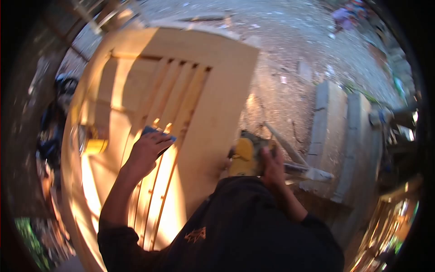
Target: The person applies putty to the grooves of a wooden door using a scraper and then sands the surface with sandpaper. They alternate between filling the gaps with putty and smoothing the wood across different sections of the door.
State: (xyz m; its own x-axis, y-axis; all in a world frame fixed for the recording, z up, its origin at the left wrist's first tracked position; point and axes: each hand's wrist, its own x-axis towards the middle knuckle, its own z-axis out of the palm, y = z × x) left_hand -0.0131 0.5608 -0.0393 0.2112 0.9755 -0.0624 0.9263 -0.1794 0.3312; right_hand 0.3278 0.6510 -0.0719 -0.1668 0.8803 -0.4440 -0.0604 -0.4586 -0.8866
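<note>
A large pale wooden panel, with long slots and slats, lies flat in front of me. Over its slatted part, my left hand has its fingers closed around a flat blue piece, whose exact kind I cannot make out. At the panel's right edge is a yellow-and-black power tool, blurred by motion. My right hand grips the dark right side of this tool. Small wooden pegs stick up just beyond my left hand.
A yellow-and-clear object sits on the panel's left part. Right of the panel, thick grey beams lie on the dirt ground, with a thin wooden bar nearer. Wooden framing stands at the far left.
</note>
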